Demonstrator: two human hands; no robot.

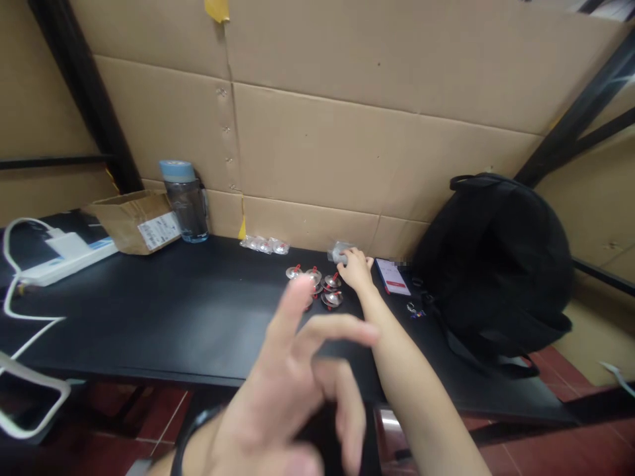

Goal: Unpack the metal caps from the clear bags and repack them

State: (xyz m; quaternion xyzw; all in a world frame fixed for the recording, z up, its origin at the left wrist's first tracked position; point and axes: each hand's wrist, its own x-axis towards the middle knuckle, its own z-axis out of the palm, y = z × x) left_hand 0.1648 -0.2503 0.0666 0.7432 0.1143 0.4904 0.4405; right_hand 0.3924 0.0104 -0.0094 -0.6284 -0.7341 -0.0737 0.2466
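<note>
My left hand, blurred and close to the camera, is raised in front of the table's near edge. Its fingers are apart and nothing is in it. At the back of the table, my right hand has its fingers closed on a clear plastic packet with something greyish inside. Left of that hand lies a group of small round metal pieces with red loops, which look like finger cymbals. My left fingers hide part of the group. Several wrapped metal discs lie in a row near the cardboard wall.
On the right, a black backpack stands beside a phone and a small key ring. At the left are a water bottle, a cardboard box and a power strip with a white cable.
</note>
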